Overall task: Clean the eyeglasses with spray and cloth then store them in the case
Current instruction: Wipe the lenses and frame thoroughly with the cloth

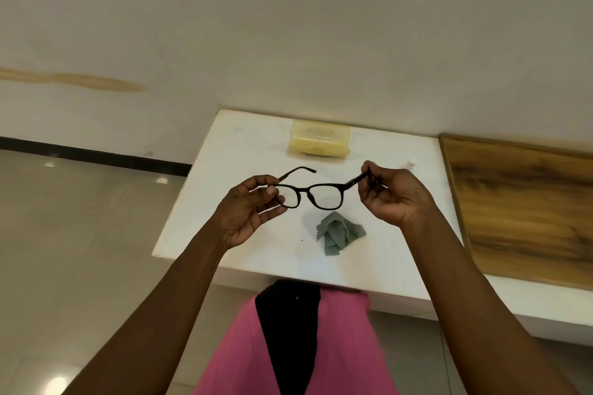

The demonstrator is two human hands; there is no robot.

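I hold black-framed eyeglasses point(310, 195) up above a white table point(231, 234). My left hand point(250, 210) pinches the left lens rim, and the left temple arm sticks out behind it. My right hand point(393, 194) grips the right temple arm near the hinge. A crumpled grey-green cloth point(337, 232) lies on the table just below the glasses. A closed pale yellow case point(319, 138) sits at the table's far edge. Behind my right hand a small white spray bottle point(411, 164) is mostly hidden.
A wooden panel point(519, 208) adjoins the table on the right. A white wall stands behind the table. Tiled floor point(80, 234) spreads to the left. My pink and black clothing point(298, 346) fills the bottom centre, against the table's near edge.
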